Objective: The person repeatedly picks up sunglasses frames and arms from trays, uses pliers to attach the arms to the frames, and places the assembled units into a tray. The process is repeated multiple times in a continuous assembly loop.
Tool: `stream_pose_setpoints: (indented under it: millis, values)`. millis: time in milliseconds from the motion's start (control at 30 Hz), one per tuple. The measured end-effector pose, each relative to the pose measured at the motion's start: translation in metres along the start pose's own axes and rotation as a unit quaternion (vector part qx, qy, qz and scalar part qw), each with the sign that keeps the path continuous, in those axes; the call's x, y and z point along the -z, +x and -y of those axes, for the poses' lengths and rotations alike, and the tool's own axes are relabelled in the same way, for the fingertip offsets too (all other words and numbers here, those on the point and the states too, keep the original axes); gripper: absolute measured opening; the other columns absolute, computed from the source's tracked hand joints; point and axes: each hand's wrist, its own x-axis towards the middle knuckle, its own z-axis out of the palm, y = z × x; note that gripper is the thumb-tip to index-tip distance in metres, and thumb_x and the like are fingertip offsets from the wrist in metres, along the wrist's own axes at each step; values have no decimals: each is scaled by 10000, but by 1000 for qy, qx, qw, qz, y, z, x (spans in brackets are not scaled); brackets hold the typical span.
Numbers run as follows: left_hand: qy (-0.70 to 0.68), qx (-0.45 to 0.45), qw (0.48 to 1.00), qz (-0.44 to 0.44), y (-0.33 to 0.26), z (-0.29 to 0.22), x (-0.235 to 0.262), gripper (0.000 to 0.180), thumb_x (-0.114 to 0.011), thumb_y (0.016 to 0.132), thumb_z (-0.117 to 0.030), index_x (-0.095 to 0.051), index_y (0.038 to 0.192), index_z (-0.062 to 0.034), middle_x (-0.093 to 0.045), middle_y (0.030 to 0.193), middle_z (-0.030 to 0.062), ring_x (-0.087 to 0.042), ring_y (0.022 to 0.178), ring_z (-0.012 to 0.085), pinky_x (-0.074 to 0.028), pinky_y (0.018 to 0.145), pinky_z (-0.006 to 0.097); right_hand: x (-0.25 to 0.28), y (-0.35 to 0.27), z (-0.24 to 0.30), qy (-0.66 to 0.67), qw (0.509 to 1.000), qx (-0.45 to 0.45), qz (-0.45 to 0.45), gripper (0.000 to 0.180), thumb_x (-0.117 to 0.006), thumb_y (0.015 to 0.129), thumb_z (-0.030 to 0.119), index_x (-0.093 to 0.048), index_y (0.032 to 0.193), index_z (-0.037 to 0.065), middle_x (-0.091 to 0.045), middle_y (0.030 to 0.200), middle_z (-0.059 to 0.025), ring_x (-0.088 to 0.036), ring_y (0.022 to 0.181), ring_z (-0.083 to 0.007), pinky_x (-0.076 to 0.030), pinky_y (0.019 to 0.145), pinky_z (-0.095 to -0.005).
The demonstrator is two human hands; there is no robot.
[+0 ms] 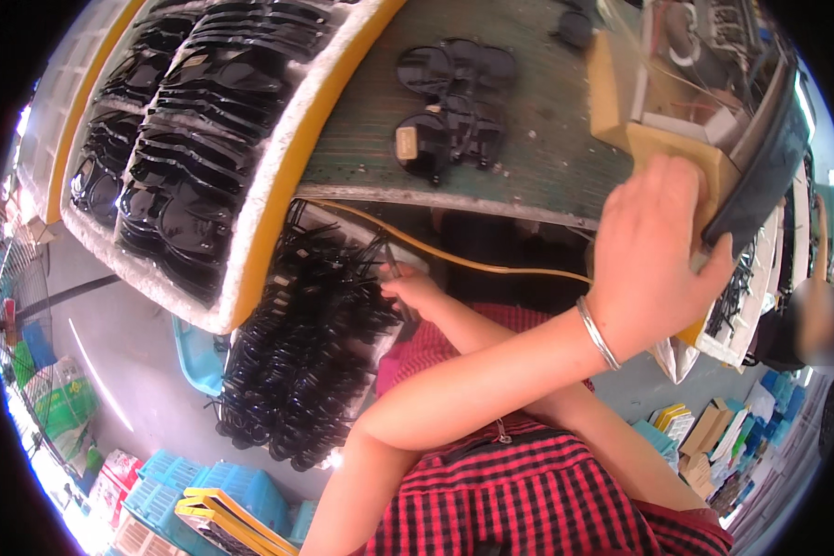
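My left hand [649,246], with a silver bangle at the wrist, reaches across to the right. It lies back up against a tan block [681,153] on a box-like machine, thumb spread from the fingers; its palm is hidden. Beneath that forearm my right arm crosses to the left. My right hand [415,289] is closed around a slim dark stick-like piece [398,269], whose exact kind I cannot make out. Next to it is a big pile of black glasses frames [296,352]. Several dark sunglasses [454,69] lie on the green worktable [547,139], one with a tan label.
A yellow-edged padded tray [296,148] full of black sunglasses juts over the table's left side. A yellow cord [454,264] runs below the table edge. Blue crates [204,500] stand at lower left, boxes [704,435] at lower right. Another person's blurred arm shows far right.
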Motion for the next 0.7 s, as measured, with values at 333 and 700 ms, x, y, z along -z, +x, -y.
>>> stream_pose_setpoints:
  millis: [333,700]
  values:
    - [-39,-6,999,9,4,2,2,374,-701,661,-101,-473,949,-32,-470,878,138,-491,832,338,-394,717,405,-30,24,1,53,994,-29,-91,133,-655,869,106,-544,942,94,-674,831,-80,-679,644,-188,-532,532,-291]
    - [-66,-29,997,-25,6,6,2,419,-683,641,-119,-477,986,-1,-446,903,164,-473,833,358,-393,721,419,-30,-19,-1,8,999,-14,37,93,-569,880,100,-570,927,20,-617,683,-95,-583,528,-157,-496,476,-287]
